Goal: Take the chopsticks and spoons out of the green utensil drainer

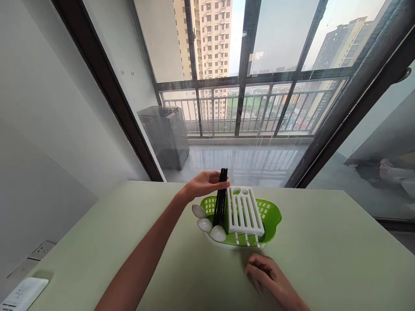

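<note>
Here the left hand point(204, 183) grips upright chopsticks point(221, 203).

a pale green surface point(324, 242) fills the lower part of the view. behind it, dark-framed glass doors point(246, 86) open onto a balcony with a wet, shiny tiled floor point(246, 157) and a metal railing point(259, 108). a grey washing machine point(165, 136) stands at the balcony's left end. tall apartment blocks point(214, 39) rise outside in hazy daylight. the wall point(42, 108) on the left is plain white, with a socket point(41, 249) low down.
</note>
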`<state>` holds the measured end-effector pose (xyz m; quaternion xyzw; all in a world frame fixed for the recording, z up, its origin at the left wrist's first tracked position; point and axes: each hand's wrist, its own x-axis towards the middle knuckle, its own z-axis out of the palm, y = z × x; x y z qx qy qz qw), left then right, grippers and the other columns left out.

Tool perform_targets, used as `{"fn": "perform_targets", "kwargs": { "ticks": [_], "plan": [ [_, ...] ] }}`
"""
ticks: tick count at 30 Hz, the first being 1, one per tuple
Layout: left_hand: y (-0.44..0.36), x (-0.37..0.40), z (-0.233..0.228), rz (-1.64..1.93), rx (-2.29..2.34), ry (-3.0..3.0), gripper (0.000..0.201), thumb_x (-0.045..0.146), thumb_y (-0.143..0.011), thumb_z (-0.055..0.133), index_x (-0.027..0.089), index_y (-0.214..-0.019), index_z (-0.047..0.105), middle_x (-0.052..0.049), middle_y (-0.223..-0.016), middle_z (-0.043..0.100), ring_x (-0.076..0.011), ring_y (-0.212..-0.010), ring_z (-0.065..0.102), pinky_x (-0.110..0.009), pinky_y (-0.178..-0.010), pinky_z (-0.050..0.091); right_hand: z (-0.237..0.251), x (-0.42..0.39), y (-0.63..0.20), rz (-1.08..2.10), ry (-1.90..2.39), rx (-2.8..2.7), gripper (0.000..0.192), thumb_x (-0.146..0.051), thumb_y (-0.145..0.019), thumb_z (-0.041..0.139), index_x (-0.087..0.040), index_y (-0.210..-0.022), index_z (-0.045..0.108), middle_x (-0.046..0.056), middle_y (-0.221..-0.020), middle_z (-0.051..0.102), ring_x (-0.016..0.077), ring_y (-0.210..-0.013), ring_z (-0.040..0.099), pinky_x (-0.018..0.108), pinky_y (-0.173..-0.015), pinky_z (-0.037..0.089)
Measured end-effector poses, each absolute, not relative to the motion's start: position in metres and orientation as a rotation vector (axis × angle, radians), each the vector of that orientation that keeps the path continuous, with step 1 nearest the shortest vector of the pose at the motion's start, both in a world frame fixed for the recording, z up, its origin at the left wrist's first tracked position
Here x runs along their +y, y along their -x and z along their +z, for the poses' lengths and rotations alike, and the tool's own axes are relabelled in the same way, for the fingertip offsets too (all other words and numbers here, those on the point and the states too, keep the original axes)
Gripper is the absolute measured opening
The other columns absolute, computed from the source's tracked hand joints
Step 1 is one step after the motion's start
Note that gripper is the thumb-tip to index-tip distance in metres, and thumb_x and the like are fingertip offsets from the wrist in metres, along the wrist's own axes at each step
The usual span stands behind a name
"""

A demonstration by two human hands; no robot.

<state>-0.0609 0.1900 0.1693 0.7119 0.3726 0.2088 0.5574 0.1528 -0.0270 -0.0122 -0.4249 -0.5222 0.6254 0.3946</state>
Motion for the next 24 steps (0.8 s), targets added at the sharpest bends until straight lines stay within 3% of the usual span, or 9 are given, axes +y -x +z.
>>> {"fn": "perform_targets", "kwargs": {
  "ticks": [12, 24],
  "plan": [
    [0.057, 0.176, 0.172, 0.678, 0.847, -1.751, 0.035, 0.047, -0.085, 0.079, 0.016, -0.1, 0.08, -0.008, -0.102, 0.083, -0.0256, -0.101, 0.077, -0.037, -0.096, 0.058, -0.007, -0.025, -0.149, 1.6, 1.089, -1.333, 0.048, -0.066, -0.095, 0.06, -0.02, -0.082, 0.056, -0.004, -0.061, 0.05, 0.012, -0.056, 0.045, 0.027, -0.058, 0.036],
    [0.08, 0.174, 0.172, 0.886, 0.919, -1.577, 0.045, 0.054, -0.082, 0.082, 0.012, -0.095, 0.078, -0.012, -0.099, 0.081, -0.0274, -0.095, 0.079, -0.043, -0.093, 0.064, -0.009, -0.025, -0.151, 1.594, 1.068, -1.347, 0.045, -0.061, -0.098, 0.06, -0.02, -0.082, 0.056, -0.002, -0.063, 0.054, 0.0127, -0.059, 0.049, 0.028, -0.06, 0.04]
  ]
}}
